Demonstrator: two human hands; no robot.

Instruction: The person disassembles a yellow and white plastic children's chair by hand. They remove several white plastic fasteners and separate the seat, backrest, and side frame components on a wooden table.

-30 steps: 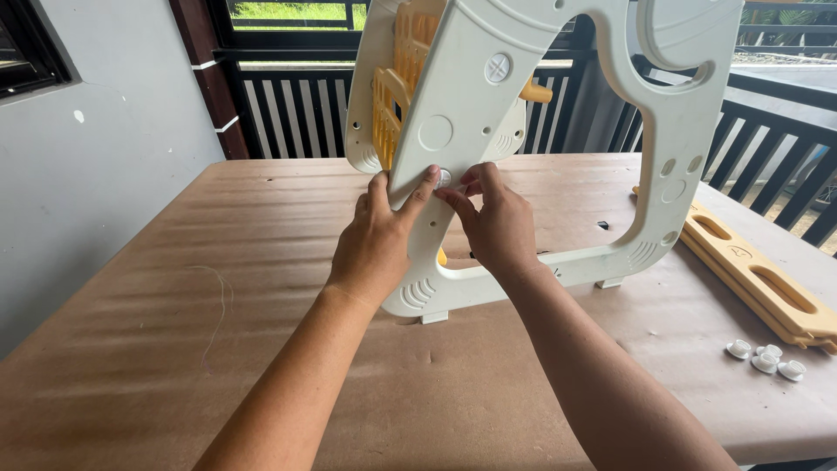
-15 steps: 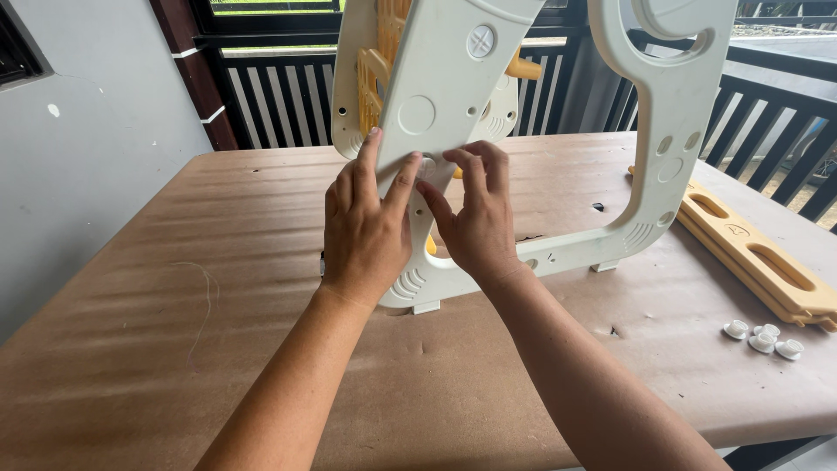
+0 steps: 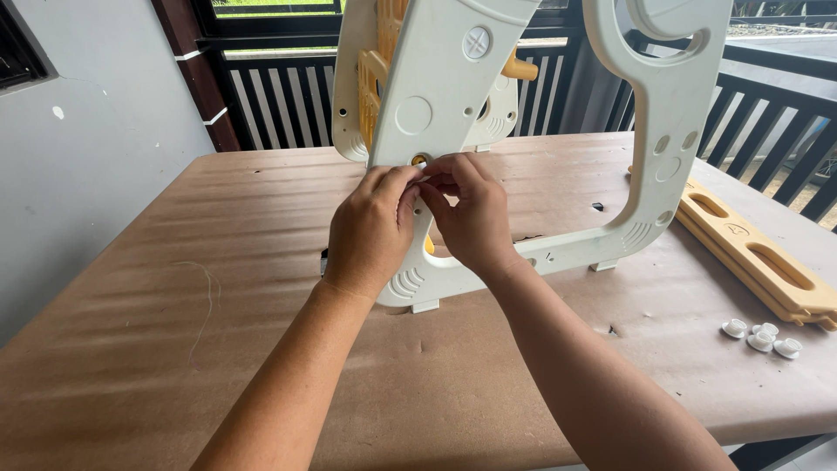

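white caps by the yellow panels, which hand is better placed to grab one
Right, probably. The white caps lie on the table's right side, nearer the right hand; the left hand would have to cross over.

I count my two hands, left (image 3: pixel 370 231) and right (image 3: pixel 475 214), on one white plastic frame (image 3: pixel 663 131) standing on one bench (image 3: pixel 174 349). Three small white caps (image 3: pixel 761 336) lie together, near one stack of yellow panels (image 3: pixel 758 262).
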